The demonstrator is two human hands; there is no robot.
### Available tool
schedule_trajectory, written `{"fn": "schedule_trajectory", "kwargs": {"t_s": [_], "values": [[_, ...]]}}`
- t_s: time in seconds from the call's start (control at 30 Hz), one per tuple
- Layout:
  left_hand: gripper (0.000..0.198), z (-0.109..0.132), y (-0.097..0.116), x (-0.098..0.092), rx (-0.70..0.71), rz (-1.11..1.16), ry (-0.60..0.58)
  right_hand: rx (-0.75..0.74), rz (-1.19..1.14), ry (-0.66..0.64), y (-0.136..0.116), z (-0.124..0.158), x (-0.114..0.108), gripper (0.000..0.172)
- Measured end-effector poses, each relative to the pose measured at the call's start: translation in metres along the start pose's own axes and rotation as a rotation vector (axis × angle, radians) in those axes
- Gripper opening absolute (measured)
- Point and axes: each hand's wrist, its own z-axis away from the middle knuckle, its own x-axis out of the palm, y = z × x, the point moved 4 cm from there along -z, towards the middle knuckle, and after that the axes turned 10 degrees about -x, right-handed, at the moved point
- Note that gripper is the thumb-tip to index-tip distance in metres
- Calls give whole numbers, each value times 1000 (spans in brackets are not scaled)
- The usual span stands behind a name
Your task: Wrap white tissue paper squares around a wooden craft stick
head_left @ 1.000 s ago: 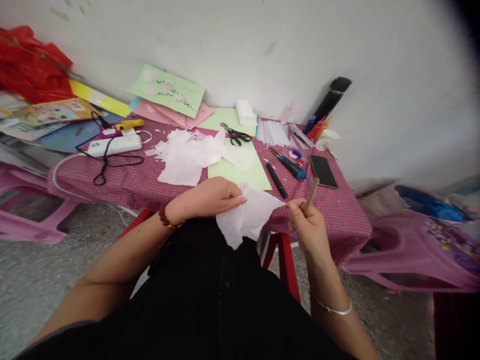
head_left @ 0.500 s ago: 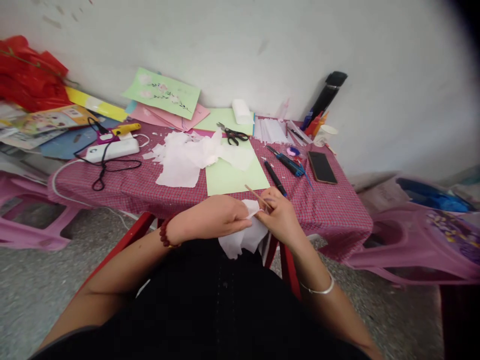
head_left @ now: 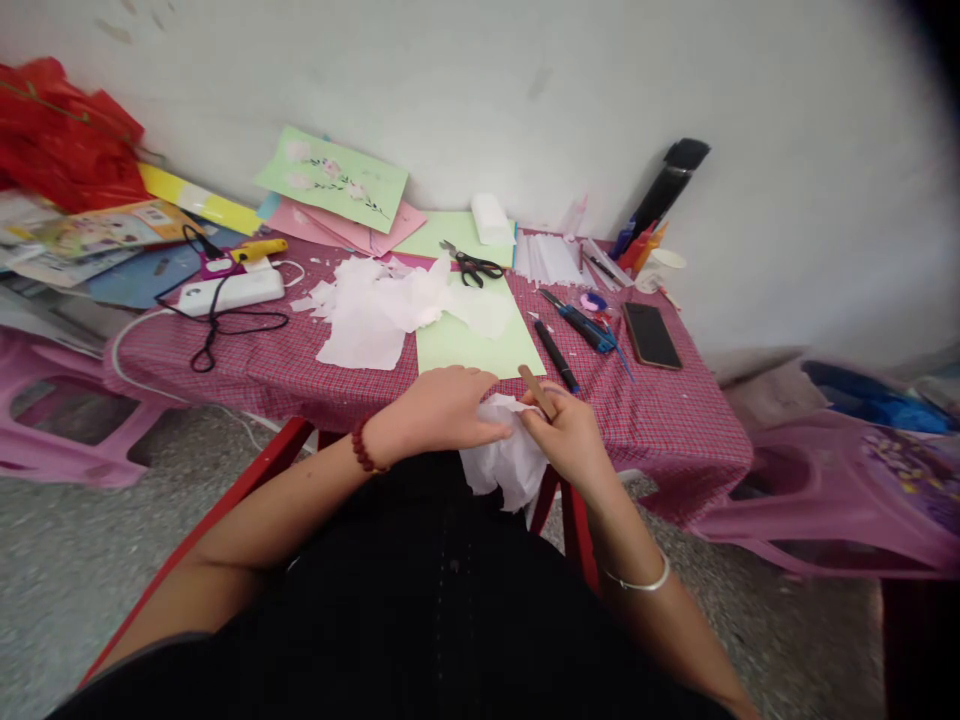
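Note:
My left hand (head_left: 442, 408) is closed, pinching the top edge of a crumpled white tissue sheet (head_left: 504, 462) that hangs over my lap at the table's front edge. My right hand (head_left: 568, 432) is closed too, gripping a flat wooden stick (head_left: 535, 388) and touching the same tissue from the right. The two hands are close together, almost touching. A light green card sheet (head_left: 480, 340) lies on the red checked tablecloth (head_left: 675, 420) just beyond them.
More white tissue pieces (head_left: 375, 310) lie on the table, with black scissors (head_left: 474, 266), a black pen (head_left: 556, 357), a phone (head_left: 651, 335), a white power bank with black cable (head_left: 229, 292) and coloured papers (head_left: 337, 185) by the wall. Pink plastic stools (head_left: 840, 500) stand on both sides.
My right hand moved in from the right to meet the left hand, bunching the tissue between them. The stick swung from pointing up-right to leaning left.

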Motion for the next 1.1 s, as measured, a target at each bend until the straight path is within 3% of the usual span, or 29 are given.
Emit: {"fn": "schedule_trajectory", "kwargs": {"t_s": [0.1, 0.23, 0.4, 0.6, 0.77, 0.83, 1.0, 1.1], "values": [[36, -7, 8, 1, -78, -41, 29, -10, -37, 59, 1, 1, -5, 9], [39, -12, -4, 0, -143, 38, 74, 102, -194, 181, 20, 8, -15, 15], [40, -12, -24, 1, -194, 538, 82, 265, -500, 240, 39, 18, -8, 22], [40, -7, -29, 23, -245, 1163, 13, 336, -783, 288, 30, 15, -1, 24], [38, -4, -37, 32, -345, 1268, 270, 351, -824, 351, 29, 12, -5, 26], [38, -3, -37, 33, -357, 1214, 297, 363, -804, 349, 30, 12, -5, 27], [40, -1, -36, 31, -393, 1181, 224, 366, -850, 348, 31, 12, -6, 27], [34, 1, -33, 31, -307, 1244, 6, 349, -851, 309, 34, 11, -5, 26]]}}
